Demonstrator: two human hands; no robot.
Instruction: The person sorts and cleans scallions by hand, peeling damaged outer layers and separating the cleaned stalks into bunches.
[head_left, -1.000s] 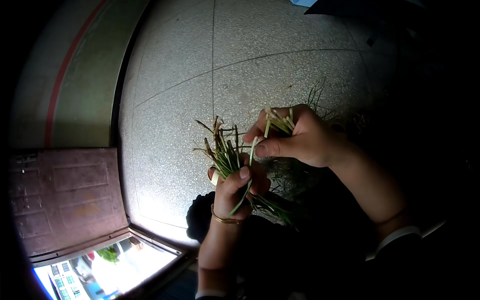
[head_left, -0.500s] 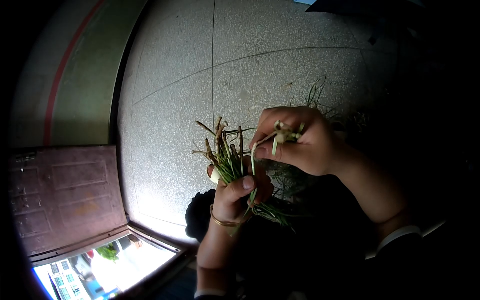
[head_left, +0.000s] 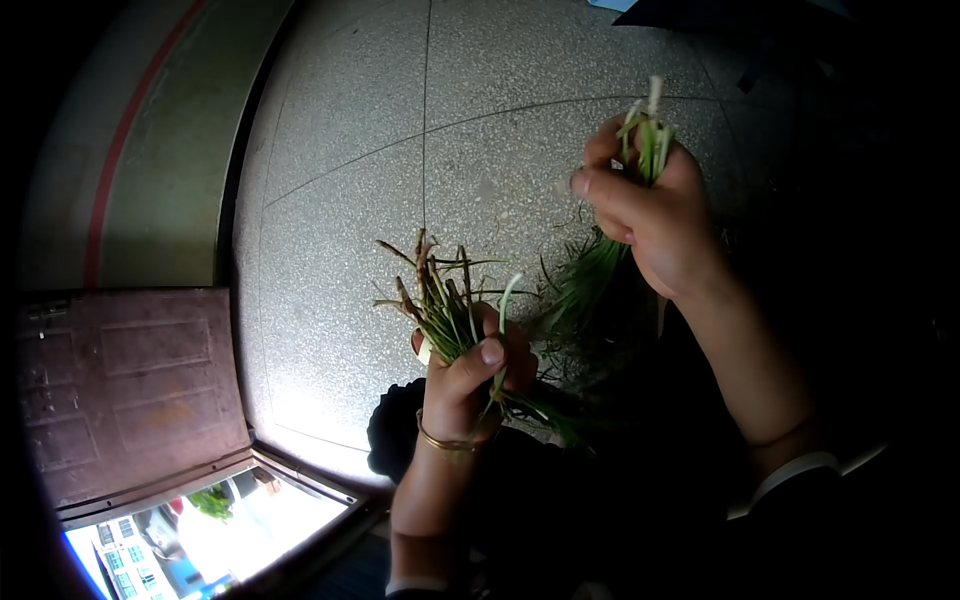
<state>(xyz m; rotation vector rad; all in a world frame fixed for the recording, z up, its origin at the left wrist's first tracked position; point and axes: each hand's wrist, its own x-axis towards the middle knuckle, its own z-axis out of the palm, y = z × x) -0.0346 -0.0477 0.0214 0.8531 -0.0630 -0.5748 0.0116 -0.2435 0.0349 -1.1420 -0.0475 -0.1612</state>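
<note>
Wall [head_left: 160, 150], at 10 o'clock: green, with one red stripe [head_left: 110, 185]. Door [head_left: 150, 390], between 8 and 9: brown, panelled. Doorway [head_left: 275, 515], between 7 and 8: glaring with daylight. Floor [head_left: 345, 200], from 9 round to 1: grey, speckled, jointed into large slabs. Dark gathered cloth [head_left: 392, 425], at 7: just beside the left wrist.

Bundle of stalks [head_left: 447, 328], just left of centre: brown-tipped ends fanned towards 11, green leaf ends [head_left: 550, 412] trailing out at 5. Left hand [head_left: 462, 385], between 6 and 7: clenched round that bundle, thumb across it; pale band on one finger, gold-coloured bracelet [head_left: 445, 442] at the wrist. Single pale stem [head_left: 505, 302], near centre: in the same grasp, curving up towards 1, apart from the brown tips.

Long green leaves [head_left: 592, 278], at 3: below the right hand; cannot tell how many joined to its bunch. Right hand [head_left: 662, 215], at 2: well apart from the left, fingers curled round a bunch of pale-ended stems [head_left: 654, 152], ends towards 12. White-edged sleeve [head_left: 795, 468], at 4: dark, round the right forearm.
</note>
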